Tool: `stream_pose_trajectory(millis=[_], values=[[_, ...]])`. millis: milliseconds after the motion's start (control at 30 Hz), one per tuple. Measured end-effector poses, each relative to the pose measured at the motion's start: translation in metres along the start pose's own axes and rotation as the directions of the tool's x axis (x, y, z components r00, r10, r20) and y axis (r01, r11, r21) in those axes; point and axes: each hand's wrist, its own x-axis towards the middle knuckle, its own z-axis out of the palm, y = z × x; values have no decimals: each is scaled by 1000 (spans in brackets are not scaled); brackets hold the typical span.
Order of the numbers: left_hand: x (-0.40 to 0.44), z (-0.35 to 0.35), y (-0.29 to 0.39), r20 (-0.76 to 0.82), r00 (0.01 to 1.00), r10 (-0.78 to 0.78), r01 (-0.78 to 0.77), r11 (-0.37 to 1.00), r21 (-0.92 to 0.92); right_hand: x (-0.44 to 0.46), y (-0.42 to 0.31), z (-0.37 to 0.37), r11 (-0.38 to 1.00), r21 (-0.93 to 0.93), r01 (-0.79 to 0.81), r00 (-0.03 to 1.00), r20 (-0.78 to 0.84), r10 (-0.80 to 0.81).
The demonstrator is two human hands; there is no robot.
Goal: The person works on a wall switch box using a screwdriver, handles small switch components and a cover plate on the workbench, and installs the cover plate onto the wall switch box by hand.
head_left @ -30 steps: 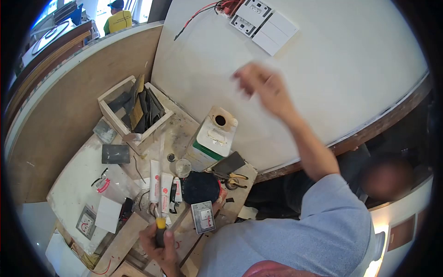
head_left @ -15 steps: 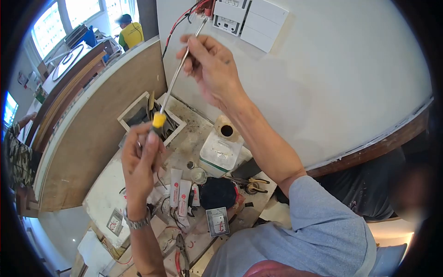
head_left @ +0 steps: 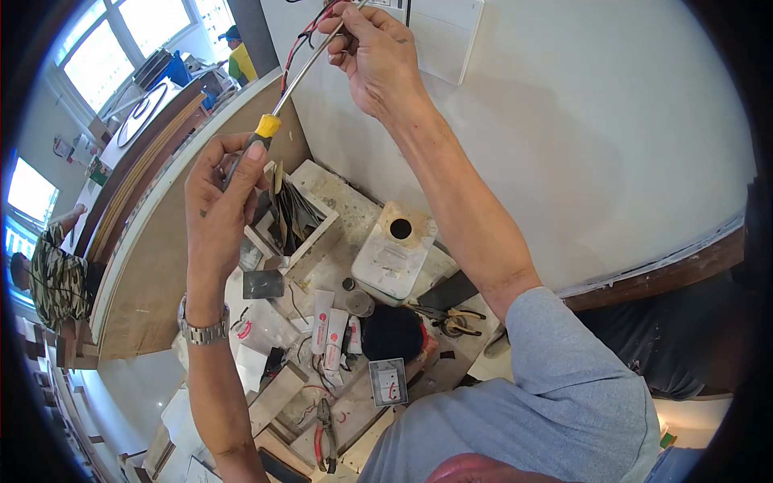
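A long screwdriver with a yellow and dark handle slants up across the wall. My left hand, a metal watch below it, is wrapped round the handle. The thumb and fingers of my right hand pinch the shaft near its upper end. The tip reaches the top edge of the view, where I cannot make out what it touches. Red and black wires hang just left of my right hand. A white switch panel on the wall is partly cut off at the top.
Below are a wooden box of dark sheets, a white can, white tubes, red-handled pliers and a small socket box. People stand beyond the curved partition; another is partly visible at right.
Both hands have risen with the screwdriver since half a second ago. One second ago my right hand was off the shaft. The view has shifted, cutting off more of the switch panel.
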Motion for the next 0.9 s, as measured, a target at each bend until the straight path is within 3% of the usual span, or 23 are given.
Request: stream_pose_trajectory(millis=[133,200,333,400,433,500,600,900], values=[[4,-3,-3,-27,999,35,-33,998,49,3,2,-2,1000,11,7,1000,5,-7],[10,-6,-6,-63,973,222,-211,966,147,4,2,-2,997,77,-7,999,37,4],[16,-15,5,-23,928,372,-350,891,290,9,2,2,989,147,-11,999,37,6],[13,-17,21,-34,995,95,-92,991,94,11,1,3,978,207,-32,998,55,21],[14,-20,25,-33,995,96,-93,991,95,12,1,3,978,207,-31,998,54,20],[19,-27,31,101,993,-64,81,983,-164,13,3,4,959,282,-30,998,69,11],[24,-32,36,124,984,-128,150,970,-189,13,4,6,957,287,-42,999,43,31],[23,-29,23,46,995,-84,90,984,-155,11,7,3,964,263,-32,999,45,21]])
